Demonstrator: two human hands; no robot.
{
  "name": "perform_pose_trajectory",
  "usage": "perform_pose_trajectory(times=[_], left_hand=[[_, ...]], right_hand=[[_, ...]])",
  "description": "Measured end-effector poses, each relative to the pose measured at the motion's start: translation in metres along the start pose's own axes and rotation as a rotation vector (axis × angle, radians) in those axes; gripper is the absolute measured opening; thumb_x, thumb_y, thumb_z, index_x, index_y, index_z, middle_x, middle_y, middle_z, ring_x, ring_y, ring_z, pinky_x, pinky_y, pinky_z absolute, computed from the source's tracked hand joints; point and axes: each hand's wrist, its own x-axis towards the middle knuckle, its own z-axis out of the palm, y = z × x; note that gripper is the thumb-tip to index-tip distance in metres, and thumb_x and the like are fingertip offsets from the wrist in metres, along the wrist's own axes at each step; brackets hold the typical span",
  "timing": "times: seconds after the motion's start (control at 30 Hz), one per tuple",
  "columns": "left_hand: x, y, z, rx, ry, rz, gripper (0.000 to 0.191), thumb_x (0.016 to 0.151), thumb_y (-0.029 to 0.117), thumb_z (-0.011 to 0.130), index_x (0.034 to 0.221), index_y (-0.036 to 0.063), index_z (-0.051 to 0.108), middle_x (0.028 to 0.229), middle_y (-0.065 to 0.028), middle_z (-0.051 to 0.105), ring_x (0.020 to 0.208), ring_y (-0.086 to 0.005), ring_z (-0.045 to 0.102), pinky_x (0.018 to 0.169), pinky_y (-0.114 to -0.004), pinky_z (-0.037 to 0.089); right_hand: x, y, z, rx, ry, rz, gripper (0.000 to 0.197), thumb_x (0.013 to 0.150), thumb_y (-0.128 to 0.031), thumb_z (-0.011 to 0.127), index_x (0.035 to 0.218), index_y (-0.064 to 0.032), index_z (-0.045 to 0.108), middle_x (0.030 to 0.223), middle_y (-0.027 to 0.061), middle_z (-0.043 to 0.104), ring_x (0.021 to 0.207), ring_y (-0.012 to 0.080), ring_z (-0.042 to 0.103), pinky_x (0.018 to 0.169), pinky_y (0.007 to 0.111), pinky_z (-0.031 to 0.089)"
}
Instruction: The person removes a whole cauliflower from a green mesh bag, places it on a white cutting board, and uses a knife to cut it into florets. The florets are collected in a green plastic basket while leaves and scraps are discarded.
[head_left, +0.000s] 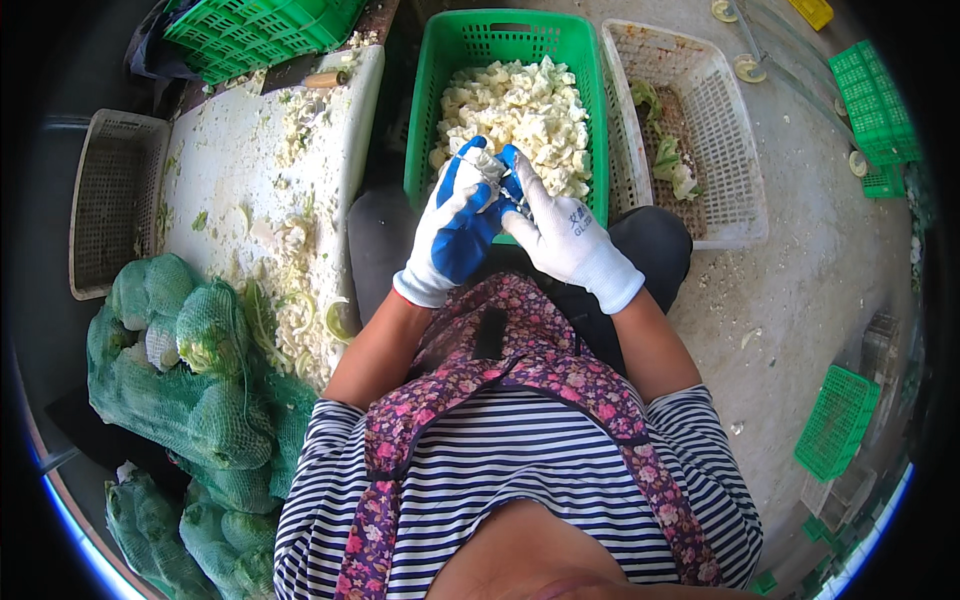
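My left hand (459, 217), in a white glove with blue coating, holds a pale cauliflower piece (480, 166) over the near end of a green plastic crate (602, 112). Against that piece rest the fingers of my right hand (555, 221), gloved the same way; its palm side is hidden, and whether it grips anything is unclear. Many cauliflower florets (525, 112) lie heaped in the crate below both hands. A knife with a wooden handle (325, 79) lies at the far end of the white work table (217, 157), its blade pointing left.
Right of the green crate stands a dirty white crate (720, 97) with leafy cauliflower scraps (667, 157). Green mesh sacks of cauliflower (187, 397) are at the left, near a grey crate (120, 202). Trimmings (289, 247) litter the table. More green crates (836, 424) stand at the far right.
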Motion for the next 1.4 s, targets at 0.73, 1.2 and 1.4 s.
perform_pose_trajectory(times=[0.73, 1.2, 1.4], left_hand=[[0.011, -0.005, -0.009, -0.159, 0.055, -0.042, 0.069, 0.092, 0.014, 0.062, 0.153, 0.0131, 0.031, 0.146, -0.0186, 0.047, 0.131, -0.033, 0.052, 0.108, -0.05, 0.045], [0.013, -0.012, -0.003, -0.258, 0.132, 0.101, 0.044, 0.107, 0.03, 0.044, 0.149, 0.0154, 0.04, 0.149, -0.0119, 0.047, 0.135, -0.0316, 0.049, 0.109, -0.053, 0.043], [0.015, -0.016, 0.004, -0.235, 0.155, 0.241, 0.05, 0.105, 0.033, 0.051, 0.149, 0.0128, 0.039, 0.147, -0.0121, 0.047, 0.128, -0.0284, 0.053, 0.108, -0.045, 0.044]], right_hand=[[0.014, 0.003, 0.0, 0.331, 0.181, 0.205, 0.056, 0.096, -0.025, 0.063, 0.144, -0.0021, 0.045, 0.084, 0.022, 0.069, 0.076, 0.0338, 0.071, 0.069, 0.043, 0.053], [0.025, -0.008, -0.015, 0.113, 0.157, 0.031, 0.056, 0.092, -0.022, 0.068, 0.142, -0.0041, 0.05, 0.135, 0.0196, 0.06, 0.116, 0.0329, 0.065, 0.098, 0.039, 0.051], [0.01, -0.028, 0.0, -0.165, 0.043, 0.062, 0.07, 0.095, -0.029, 0.062, 0.152, -0.0011, 0.032, 0.105, 0.0264, 0.069, 0.089, 0.041, 0.07, 0.079, 0.047, 0.056]])
